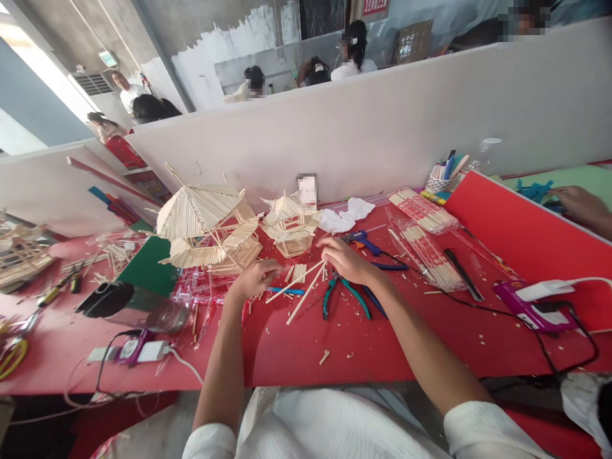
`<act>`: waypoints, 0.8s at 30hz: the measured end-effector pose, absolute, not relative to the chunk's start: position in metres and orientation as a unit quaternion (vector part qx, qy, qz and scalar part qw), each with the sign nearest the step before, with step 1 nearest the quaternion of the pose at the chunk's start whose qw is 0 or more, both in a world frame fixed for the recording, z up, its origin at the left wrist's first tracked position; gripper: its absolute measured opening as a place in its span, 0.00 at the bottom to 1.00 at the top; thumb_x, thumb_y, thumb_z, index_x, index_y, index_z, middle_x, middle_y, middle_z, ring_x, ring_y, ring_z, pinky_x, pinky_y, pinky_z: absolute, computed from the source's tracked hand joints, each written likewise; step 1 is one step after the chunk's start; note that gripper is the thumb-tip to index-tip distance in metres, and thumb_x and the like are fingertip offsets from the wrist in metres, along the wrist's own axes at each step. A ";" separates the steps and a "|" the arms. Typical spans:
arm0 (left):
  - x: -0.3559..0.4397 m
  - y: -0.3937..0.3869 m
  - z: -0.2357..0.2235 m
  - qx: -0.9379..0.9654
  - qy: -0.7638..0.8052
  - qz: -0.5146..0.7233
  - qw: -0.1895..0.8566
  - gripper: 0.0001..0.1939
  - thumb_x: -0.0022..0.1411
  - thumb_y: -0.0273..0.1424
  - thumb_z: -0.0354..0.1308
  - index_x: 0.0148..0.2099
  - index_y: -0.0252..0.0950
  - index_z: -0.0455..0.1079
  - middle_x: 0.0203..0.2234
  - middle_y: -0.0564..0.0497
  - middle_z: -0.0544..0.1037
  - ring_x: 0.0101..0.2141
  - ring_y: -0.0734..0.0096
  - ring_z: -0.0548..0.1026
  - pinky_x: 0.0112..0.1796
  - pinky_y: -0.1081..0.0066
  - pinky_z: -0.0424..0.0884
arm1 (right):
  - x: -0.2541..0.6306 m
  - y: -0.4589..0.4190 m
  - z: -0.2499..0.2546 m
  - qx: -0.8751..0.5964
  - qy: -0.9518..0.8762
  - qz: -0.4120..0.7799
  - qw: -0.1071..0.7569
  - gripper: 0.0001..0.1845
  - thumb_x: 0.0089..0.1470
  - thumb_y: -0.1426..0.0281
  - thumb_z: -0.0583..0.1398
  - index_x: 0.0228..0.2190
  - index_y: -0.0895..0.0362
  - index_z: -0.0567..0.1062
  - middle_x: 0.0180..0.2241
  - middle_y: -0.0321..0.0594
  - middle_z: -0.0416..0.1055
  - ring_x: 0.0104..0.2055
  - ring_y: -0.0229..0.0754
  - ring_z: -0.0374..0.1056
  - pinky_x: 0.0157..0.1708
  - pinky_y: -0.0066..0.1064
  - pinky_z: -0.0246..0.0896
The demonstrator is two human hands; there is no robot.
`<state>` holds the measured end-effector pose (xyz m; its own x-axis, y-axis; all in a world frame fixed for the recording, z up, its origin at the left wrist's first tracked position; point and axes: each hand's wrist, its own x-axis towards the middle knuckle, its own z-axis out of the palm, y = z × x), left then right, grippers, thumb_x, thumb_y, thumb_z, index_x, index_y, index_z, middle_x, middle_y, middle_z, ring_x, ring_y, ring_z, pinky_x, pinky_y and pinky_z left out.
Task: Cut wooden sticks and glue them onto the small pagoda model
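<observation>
My right hand (345, 260) is closed on two long thin wooden sticks (299, 294) that slant down to the left over the red table (382, 344). My left hand (255, 278) is curled, fingers bent, just left of those sticks and touching the table beside a small bundle of short sticks (299, 273). Teal-handled pliers (340, 294) lie just below my right hand. Behind my hands stand a small stick pavilion (291, 227) and a larger stick roof model (208, 229).
A blue glue gun (363, 241), white cloth (345, 215), packs of sticks (425, 236), a pen cup (442, 175), a purple device with a cable (535, 306) and a green mat (148, 268) lie around. Another person's hand (583, 207) rests at the right. A white partition (382, 121) backs the table.
</observation>
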<state>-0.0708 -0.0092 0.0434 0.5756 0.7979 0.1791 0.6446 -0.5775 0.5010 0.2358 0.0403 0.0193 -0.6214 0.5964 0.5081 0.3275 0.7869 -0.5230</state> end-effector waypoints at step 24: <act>-0.082 -0.011 0.032 0.861 0.467 0.125 0.157 0.16 0.71 0.33 0.46 0.45 0.38 0.75 0.38 0.45 0.80 0.40 0.64 0.77 0.43 0.67 0.71 | 0.235 0.050 0.007 -0.315 -0.788 0.344 0.401 0.21 0.69 0.56 0.45 0.31 0.54 0.66 0.48 0.50 0.67 0.44 0.46 0.70 0.42 0.38 0.71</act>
